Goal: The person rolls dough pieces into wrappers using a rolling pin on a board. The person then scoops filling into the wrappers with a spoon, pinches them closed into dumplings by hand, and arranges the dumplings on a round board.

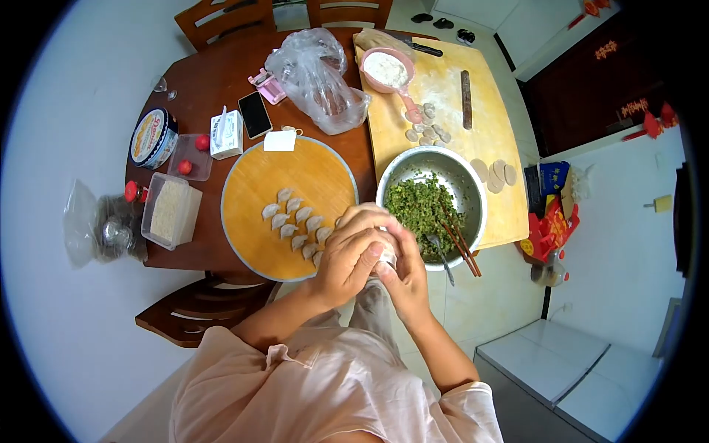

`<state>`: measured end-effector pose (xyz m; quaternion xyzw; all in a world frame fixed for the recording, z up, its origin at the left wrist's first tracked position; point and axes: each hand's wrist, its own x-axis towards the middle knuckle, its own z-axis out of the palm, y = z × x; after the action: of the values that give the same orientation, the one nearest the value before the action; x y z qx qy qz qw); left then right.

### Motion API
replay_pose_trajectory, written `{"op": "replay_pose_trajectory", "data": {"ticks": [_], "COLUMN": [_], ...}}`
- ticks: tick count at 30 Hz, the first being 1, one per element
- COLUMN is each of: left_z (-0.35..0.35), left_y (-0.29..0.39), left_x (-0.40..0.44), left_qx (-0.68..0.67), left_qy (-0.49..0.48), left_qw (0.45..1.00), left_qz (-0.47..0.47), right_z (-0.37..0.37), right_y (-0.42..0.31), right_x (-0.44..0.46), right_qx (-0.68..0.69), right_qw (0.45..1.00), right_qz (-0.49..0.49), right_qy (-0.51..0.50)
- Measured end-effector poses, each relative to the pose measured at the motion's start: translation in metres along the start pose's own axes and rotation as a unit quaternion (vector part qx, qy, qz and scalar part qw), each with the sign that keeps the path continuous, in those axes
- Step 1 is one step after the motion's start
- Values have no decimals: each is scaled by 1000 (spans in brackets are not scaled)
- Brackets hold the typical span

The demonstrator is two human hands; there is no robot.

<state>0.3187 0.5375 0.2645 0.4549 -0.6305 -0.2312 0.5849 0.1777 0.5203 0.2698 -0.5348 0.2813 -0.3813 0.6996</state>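
My left hand and my right hand are closed together around a pale dumpling, mostly hidden by my fingers. They are held in front of the steel bowl, which contains chopped green filling. Chopsticks and a metal spoon lean in the bowl. To the left, several folded dumplings sit in rows on a round wooden board. Flat dough wrappers and small dough pieces rest on the large floured board behind the bowl.
A rolling pin, a pink bowl of flour and a knife lie on the large board. Plastic bags, a phone, a tissue box, a round tin and a rice container occupy the table.
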Motion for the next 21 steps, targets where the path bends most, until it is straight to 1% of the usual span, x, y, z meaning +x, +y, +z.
{"op": "replay_pose_trajectory", "data": {"ticks": [1,2,3,5,6,7,8,11,14,16,19,21], "left_z": [-1,-2,-2,5,8,7,6,4,1,0,3,11], "left_y": [-1,-1,0,7,9,8,5,-3,-8,-9,0,0], "left_x": [4,6,6,5,4,1,0,-4,-7,-8,3,3], "left_qx": [24,49,30,2,-12,-13,-7,11,37,61,138,86], "left_qy": [-4,-8,-26,7,23,7,-4,-33,-47,-47,-34,24], "left_qw": [999,997,998,1000,1000,1000,1000,999,998,996,989,996], "left_qz": [31,62,50,7,-15,-20,-9,15,27,36,32,14], "right_z": [2,2,1,0,0,-1,0,-4,-1,1,2,2], "right_y": [-3,-2,-2,-1,-2,-2,-1,11,9,10,4,-1], "right_x": [-2,-4,-5,-5,-5,-5,-5,-13,-13,-14,-8,-4], "right_qx": [-20,14,47,114,121,129,137,99,124,135,134,135], "right_qw": [1000,999,997,988,987,986,984,992,989,987,982,980], "right_qz": [1,25,48,93,95,98,101,60,69,69,97,109], "right_qy": [19,25,29,39,42,45,49,55,44,55,90,99]}}
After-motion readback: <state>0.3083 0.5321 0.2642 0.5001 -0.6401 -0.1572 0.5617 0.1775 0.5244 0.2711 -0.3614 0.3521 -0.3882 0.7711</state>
